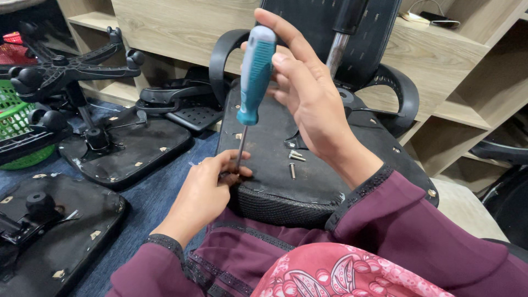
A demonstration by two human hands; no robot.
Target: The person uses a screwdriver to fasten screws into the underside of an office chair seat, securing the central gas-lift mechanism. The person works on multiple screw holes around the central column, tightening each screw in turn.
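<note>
Right hand: the right hand (308, 88) is raised over the seat, fingers curled around the teal handle of a screwdriver (254, 82), thumb and fingertips pinching it near the top.
Screwdriver: held nearly upright, slightly tilted; its thin metal shaft runs down to the near left corner of the seat.
Left hand: the left hand (212, 184) rests on the seat's front edge, fingers pressed together around the lower end of the shaft; whatever sits under the tip is hidden by the fingers.
Chair seat: an upturned black chair seat (330, 181) lies in front of the person, with curved armrests on both sides and a metal post rising from its middle.
Loose screws: a few silver screws (295, 160) lie on the seat's flat underside, just right of the left hand.
Green basket: a green plastic basket (14, 118) stands at the far left; its contents cannot be made out.
Around: another seat base (126, 146) and a black star-shaped chair base (69, 69) lie on the blue floor (151, 203); wooden shelves (456, 60) stand behind.
</note>
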